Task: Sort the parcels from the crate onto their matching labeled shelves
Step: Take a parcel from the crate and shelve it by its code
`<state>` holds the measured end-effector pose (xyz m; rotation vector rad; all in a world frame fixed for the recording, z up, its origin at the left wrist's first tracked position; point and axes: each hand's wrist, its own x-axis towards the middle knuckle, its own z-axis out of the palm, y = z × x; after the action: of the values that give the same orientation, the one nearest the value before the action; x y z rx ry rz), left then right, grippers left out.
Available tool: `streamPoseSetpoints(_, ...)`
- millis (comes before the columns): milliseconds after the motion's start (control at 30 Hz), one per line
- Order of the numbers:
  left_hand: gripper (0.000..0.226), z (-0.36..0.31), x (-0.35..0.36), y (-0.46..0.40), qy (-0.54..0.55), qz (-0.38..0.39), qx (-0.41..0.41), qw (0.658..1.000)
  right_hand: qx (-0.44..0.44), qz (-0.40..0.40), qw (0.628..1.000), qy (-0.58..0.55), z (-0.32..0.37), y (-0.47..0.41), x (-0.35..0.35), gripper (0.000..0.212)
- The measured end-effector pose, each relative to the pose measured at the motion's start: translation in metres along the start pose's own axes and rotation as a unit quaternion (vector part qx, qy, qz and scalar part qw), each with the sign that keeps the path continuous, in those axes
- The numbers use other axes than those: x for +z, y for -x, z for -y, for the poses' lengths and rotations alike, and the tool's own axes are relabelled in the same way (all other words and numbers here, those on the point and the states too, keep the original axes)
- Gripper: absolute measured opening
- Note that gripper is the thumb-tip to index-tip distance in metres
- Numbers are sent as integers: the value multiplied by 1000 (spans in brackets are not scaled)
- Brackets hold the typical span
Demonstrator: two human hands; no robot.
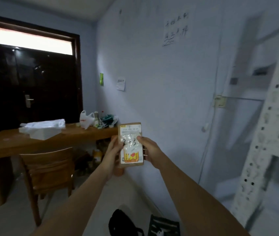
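I hold a small brown cardboard parcel (131,145) upright in front of me with both hands. Its face carries a white shipping label with handwritten digits and a red and yellow sticker below. My left hand (114,150) grips its left edge, and my right hand (148,149) grips its right edge with the thumb across the label. The white perforated metal shelving (261,138) stands blurred at the right edge. A dark crate (163,226) shows at the bottom edge, partly cut off.
A wooden desk (4,145) with plastic bags and a white box stands at left, a wooden chair (48,167) in front of it. A dark door (28,86) is behind. A black object (123,222) lies on the floor near the crate.
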<state>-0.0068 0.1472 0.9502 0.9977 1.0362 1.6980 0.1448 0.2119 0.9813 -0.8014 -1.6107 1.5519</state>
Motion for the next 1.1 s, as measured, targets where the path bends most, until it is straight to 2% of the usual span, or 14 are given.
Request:
streamPoseSetpoints(67,32,-1,23,-7,34,1,11,999,-1,-21,1000,13,5,12,-12,27)
streamPoseSetpoints(133,35,3,49,-10,56,18,-13,998,-3,-52,998,18,8,29,-26,35)
streamPoseSetpoints(233,32,12,89,-6,47,56,-17,997,-9,-130,991,14,14,57,-53,42)
streamPoseSetpoints(367,36,23,145,8,41,156,21,987,-26,-210,977,21,25,103,-93,46)
streamPoseSetpoints(500,35,28,199,33,47,206,19,977,-24,-271,962,37,36,152,-125,45)
streamPoseSetpoints(667,33,30,255,65,69,241,-8,968,-32,-308,950,36,54,215,-156,27)
streamPoseSetpoints(1000,25,2,354,156,111,280,-26,953,-72,-365,927,51,94,337,-195,27)
streamPoseSetpoints(1100,32,-6,387,195,117,297,-32,947,-85,-378,920,53,107,387,-207,29)
